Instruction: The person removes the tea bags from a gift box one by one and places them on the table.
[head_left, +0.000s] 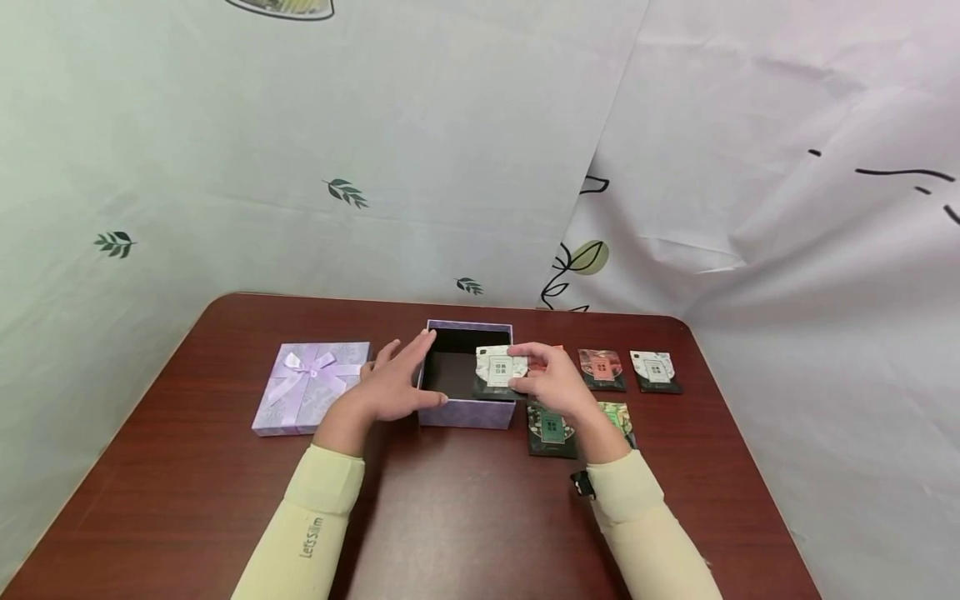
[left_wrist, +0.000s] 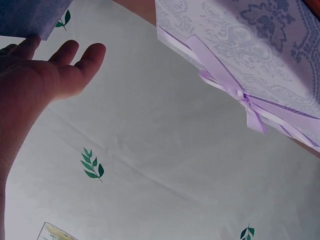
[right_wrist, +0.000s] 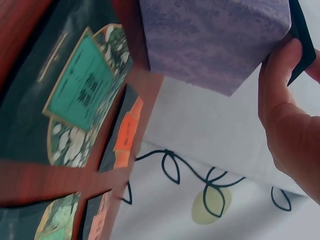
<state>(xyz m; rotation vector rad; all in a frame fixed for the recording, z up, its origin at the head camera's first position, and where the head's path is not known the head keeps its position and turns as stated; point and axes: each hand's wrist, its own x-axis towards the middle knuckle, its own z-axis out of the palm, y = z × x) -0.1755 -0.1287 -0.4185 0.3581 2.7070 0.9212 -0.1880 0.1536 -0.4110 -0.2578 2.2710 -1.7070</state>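
My right hand [head_left: 557,383] pinches a white-and-dark flat sachet [head_left: 495,368] between thumb and fingers. The sachet is over the right part of an uncovered purple patterned box [head_left: 467,414] with a dark inside. In the right wrist view, the sachet's dark edge [right_wrist: 304,37] shows between thumb and fingers, beside the box wall [right_wrist: 215,40]. At the box's left side is my left hand [head_left: 388,385], thumb and fingers spread apart, close to the rim. Whether it touches the box is hard to tell. In the left wrist view its fingers [left_wrist: 90,62] look extended.
A purple lid [head_left: 300,400] with a ribbon bow lies left of the box. On the right lie a dark green sachet [head_left: 552,432], a yellow-green sachet [head_left: 618,417] partly under my wrist, a red sachet [head_left: 602,368] and another white sachet [head_left: 655,371]. An orange-red sachet is mostly hidden behind my right hand.
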